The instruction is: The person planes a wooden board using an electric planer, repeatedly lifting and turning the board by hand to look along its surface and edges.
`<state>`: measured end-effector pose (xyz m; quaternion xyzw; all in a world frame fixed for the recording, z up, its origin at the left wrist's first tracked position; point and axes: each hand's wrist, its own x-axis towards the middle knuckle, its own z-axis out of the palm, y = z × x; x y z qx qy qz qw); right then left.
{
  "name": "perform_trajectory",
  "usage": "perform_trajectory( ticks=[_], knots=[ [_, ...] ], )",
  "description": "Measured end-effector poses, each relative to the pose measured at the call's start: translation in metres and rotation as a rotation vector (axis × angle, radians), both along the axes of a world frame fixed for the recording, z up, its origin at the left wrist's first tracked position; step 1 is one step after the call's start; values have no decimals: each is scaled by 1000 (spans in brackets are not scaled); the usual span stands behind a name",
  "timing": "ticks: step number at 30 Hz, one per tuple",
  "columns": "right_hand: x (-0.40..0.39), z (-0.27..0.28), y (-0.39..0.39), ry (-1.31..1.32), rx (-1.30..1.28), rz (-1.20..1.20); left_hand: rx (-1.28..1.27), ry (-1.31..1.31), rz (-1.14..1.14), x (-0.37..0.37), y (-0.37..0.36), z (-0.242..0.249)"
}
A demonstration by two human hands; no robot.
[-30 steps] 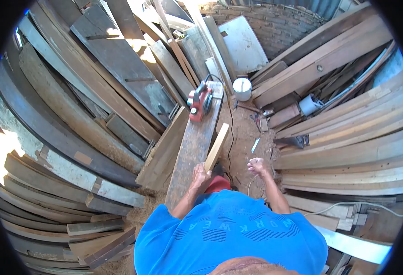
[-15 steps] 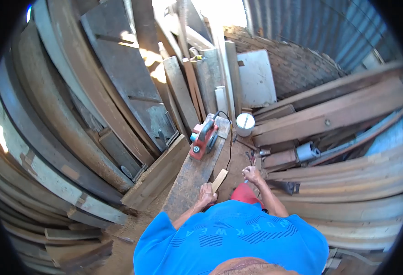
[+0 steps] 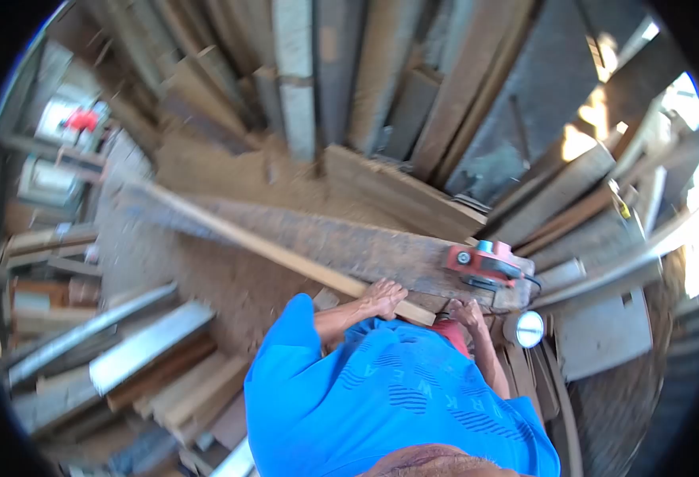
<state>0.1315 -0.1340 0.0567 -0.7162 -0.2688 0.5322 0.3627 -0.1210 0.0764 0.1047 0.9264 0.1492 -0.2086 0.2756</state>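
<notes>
A long, pale wooden strip [image 3: 286,258] runs slantwise from the far left down to my waist, its near end just past my fingers. My left hand [image 3: 384,300] is closed over that strip close to its near end. To the right, my right hand [image 3: 468,313] is curled shut beside the end of the strip; whatever its fingers hold is too small to make out. Just beyond this hand, a red electric planer [image 3: 486,265] sits on a worn plank bench [image 3: 341,245].
A white bucket [image 3: 529,328] stands right of my right hand. Upright boards [image 3: 397,71] lean along the far side, with a lower board [image 3: 397,191] on edge before them. Stacked timber [image 3: 198,381] lies at lower left, and a pale panel [image 3: 604,338] at right.
My view has swung left, so the strip's whole length and the left-hand timber now show. My left hand stays on the strip, and my right hand remains closed.
</notes>
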Motion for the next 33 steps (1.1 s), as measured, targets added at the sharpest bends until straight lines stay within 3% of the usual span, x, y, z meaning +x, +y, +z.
perform_trajectory(
  ticks=[2,5,8,10,12,15,16,20,23,25,26,27,30,33],
  knots=[
    [18,18,22,-100,-97,263,99,118,87,9,-13,9],
    [24,27,40,-79,18,484,377,-13,369,7,-46,28],
    [1,45,62,-40,-30,682,471,-32,779,7,-83,48],
    [-15,71,84,-48,-173,852,424,-116,1131,6,-105,63],
    [-32,51,84,-138,-116,961,414,-132,1428,3,-130,57],
    [-54,45,82,-359,-33,1080,-16,-463,1747,-5,-143,-16],
    [-60,54,81,-446,-9,1114,-137,-409,1839,4,-143,-24],
    [-72,82,87,-161,-94,1035,-461,-426,2006,30,-123,-20],
    [-85,86,80,-324,-172,1055,-611,-318,2093,34,-120,-3],
    [-92,77,73,-307,-36,1110,-701,-219,2037,16,-124,-16],
    [-93,68,64,-223,73,1105,-560,-300,2108,12,-136,-22],
    [-95,54,58,-135,186,1097,-619,-410,2115,1,-150,-35],
    [-100,-26,33,-10,-137,989,-772,-744,2192,-37,-198,-71],
    [-131,-25,25,-50,-289,1043,-872,-985,2342,-63,-232,-78]
  ],
)
